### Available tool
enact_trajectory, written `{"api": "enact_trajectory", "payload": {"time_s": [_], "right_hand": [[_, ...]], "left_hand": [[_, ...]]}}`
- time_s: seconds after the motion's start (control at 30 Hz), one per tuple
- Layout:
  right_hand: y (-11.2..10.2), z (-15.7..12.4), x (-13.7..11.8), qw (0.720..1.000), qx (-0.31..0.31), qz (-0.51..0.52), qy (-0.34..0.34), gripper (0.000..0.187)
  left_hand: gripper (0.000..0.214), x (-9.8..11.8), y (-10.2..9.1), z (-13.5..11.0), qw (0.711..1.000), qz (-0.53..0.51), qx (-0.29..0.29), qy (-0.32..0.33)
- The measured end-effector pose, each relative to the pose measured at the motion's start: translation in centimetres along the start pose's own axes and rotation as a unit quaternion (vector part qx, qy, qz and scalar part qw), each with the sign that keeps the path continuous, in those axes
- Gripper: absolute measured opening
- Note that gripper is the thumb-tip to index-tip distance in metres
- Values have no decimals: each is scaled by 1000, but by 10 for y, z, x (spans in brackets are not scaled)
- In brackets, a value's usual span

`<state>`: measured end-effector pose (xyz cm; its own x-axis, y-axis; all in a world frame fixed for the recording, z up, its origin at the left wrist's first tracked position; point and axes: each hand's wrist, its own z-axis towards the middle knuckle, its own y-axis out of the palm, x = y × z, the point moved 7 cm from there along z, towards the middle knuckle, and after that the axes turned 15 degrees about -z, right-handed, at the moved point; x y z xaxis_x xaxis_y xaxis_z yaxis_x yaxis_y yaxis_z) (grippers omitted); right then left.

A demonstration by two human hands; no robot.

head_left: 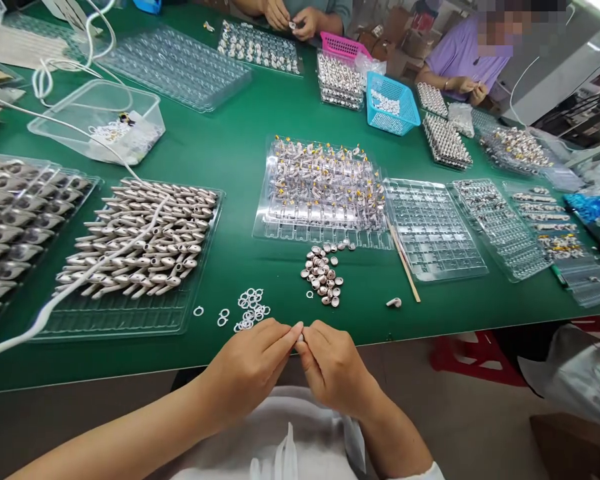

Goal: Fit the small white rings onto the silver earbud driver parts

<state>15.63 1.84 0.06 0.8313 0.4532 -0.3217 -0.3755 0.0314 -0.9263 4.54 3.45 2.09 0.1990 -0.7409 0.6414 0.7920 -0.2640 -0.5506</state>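
Observation:
My left hand (253, 363) and my right hand (333, 363) meet at the table's near edge, fingertips pinched together on a small pale part (301, 338) that I can barely see between them. Just beyond my hands lies a scatter of white rings (247, 310). A pile of small silver caps (323, 270) sits further out. One white earbud-like piece (394, 303) lies alone to the right, beside a thin wooden stick (405, 263).
Clear trays cover the green table (240, 140): grey stemmed shells (140, 233) at left, filled tray (325, 183) ahead, empty tray (433, 227) right. Blue basket (391, 103) and pink basket (341, 45) stand far back. Other people's hands (293, 17) work across the table. White cable (80, 273) crosses left.

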Motion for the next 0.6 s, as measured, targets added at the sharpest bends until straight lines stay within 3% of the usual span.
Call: {"api": "enact_trajectory", "payload": {"time_s": [0.4,0.6], "right_hand": [[-5,-2,-2,999,48,-3,3,19],[-4,-4,-3,999,42,-5,3,17]], "left_hand": [[37,-2,2,-6,1000,-26,2,7],[37,2,3,-8,999,16,-19,48]]}}
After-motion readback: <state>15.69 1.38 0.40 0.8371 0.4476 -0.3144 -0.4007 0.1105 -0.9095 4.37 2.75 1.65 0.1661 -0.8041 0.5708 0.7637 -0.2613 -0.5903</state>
